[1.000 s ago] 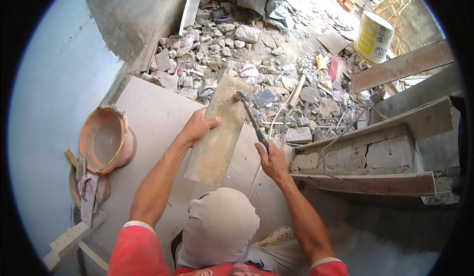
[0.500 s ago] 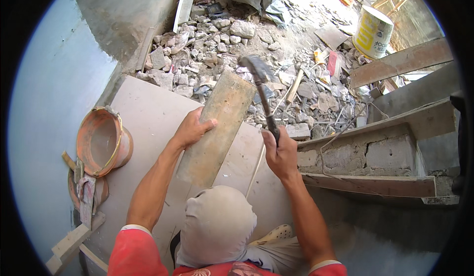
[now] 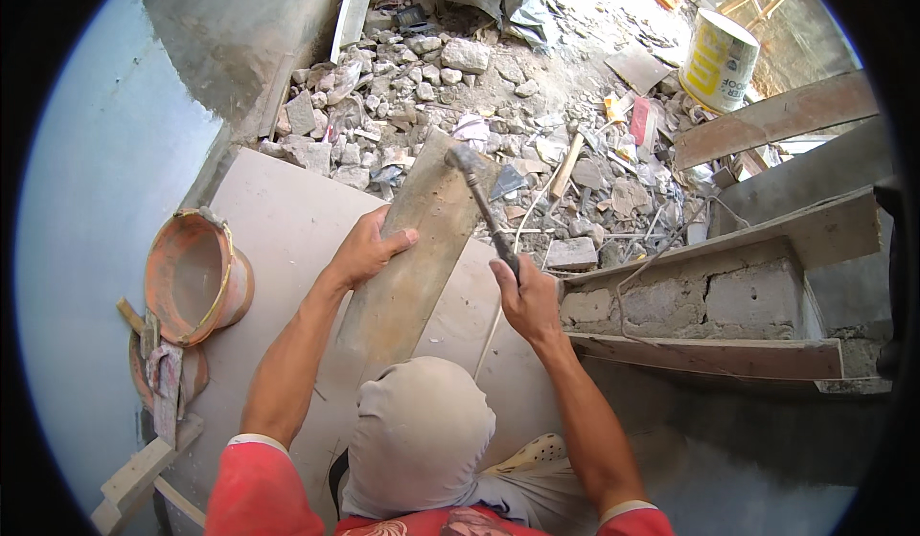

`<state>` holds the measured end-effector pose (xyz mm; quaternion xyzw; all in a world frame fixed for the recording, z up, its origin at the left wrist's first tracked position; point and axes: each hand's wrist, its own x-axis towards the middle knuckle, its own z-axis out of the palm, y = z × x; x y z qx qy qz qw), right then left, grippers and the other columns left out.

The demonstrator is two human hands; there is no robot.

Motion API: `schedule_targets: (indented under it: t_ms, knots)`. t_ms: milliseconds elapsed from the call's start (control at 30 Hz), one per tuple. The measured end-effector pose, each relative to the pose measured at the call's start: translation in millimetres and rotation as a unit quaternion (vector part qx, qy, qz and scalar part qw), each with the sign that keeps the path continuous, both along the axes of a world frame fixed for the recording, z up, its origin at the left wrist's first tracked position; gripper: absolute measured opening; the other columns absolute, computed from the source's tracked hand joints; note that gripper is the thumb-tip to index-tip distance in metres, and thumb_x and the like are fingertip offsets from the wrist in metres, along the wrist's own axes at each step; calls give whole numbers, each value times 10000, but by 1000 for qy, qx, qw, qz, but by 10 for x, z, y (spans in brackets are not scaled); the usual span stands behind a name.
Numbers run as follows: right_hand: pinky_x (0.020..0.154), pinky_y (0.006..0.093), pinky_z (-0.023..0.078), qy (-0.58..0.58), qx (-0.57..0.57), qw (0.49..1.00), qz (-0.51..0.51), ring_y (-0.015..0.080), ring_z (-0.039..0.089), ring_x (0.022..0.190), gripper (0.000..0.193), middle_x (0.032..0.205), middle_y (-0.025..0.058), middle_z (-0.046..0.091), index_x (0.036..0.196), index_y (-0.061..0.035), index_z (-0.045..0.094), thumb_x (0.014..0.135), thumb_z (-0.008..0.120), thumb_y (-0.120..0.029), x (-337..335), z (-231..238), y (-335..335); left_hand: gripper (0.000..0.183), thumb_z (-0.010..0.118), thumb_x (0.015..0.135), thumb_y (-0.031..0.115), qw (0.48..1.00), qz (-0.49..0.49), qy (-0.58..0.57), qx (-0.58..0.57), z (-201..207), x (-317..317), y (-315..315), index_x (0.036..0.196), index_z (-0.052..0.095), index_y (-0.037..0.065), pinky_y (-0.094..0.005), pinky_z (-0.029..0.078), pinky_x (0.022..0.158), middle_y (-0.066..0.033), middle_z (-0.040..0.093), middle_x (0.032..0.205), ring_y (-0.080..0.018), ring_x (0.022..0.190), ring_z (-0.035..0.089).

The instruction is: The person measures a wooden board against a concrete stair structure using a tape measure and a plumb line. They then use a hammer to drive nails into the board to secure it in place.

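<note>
My left hand (image 3: 364,250) grips the left edge of a worn wooden board (image 3: 414,263), thumb lying over its face. The board slants away from me, its far end beside the rubble and its near end close to my grey-clad knee (image 3: 422,431). In my right hand (image 3: 533,298), fingers wrapped round the dark handle, is a hammer (image 3: 491,214). The hammer head lies over the far part of the board; whether it touches the wood I cannot tell.
An orange bucket (image 3: 245,292) stands at the left by the blue wall (image 3: 91,210), with a wooden float (image 3: 169,383) below it. Rubble (image 3: 422,86) spreads beyond the tiled floor (image 3: 273,201). A white pail (image 3: 717,65) is at far right, and a block wall with planks (image 3: 709,354) at right.
The hammer has swung down and left, from above the rubble onto the board's far part. My right hand has moved slightly left and down; the left keeps its hold.
</note>
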<state>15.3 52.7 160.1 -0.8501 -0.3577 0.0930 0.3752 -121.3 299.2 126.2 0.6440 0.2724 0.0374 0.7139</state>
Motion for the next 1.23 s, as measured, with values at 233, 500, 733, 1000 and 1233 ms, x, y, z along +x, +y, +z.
schedule_targets:
  t_ms: [233, 500, 733, 1000, 1233]
  knots:
    - [490, 384, 414, 36, 140, 989, -14, 248, 527, 492, 348, 606, 121, 551, 903, -18, 566, 1039, 636, -330, -32, -95, -191, 499, 700, 925, 196, 998, -25, 10, 51, -85, -114, -47, 1320, 560, -74, -344, 550, 874, -149, 700, 1113, -187, 942, 676]
    - [522, 462, 440, 81, -49, 995, -22, 394, 602, 549, 312, 626, 197, 581, 921, -10, 565, 1021, 658, -291, 28, -262, -136, 512, 699, 917, 199, 999, -45, -24, -7, -49, -31, -206, 1319, 559, -87, -345, 555, 864, -160, 703, 1111, -194, 931, 681]
    - [517, 403, 443, -29, 212, 977, 14, 329, 556, 520, 265, 636, 145, 560, 923, -40, 571, 999, 687, -266, -96, -116, -310, 490, 696, 931, 193, 999, -46, -18, -19, -76, -93, -184, 1320, 569, -77, -332, 562, 847, -137, 701, 1112, -170, 925, 678]
    - [531, 478, 454, -37, 90, 995, 13, 432, 603, 582, 292, 620, 178, 576, 917, -39, 556, 1006, 671, -291, -58, -410, -449, 517, 722, 915, 212, 998, -52, -32, -16, -62, -149, -229, 1323, 577, -69, -322, 564, 835, -125, 702, 1113, -160, 924, 677]
    - [544, 476, 457, -30, 126, 992, 9, 414, 634, 609, 319, 684, 188, 610, 944, -37, 564, 989, 704, -320, -50, -270, -441, 649, 740, 900, 228, 996, -65, 8, -54, -95, -187, -124, 1439, 510, -50, -373, 492, 1037, -159, 697, 1197, -222, 1072, 669]
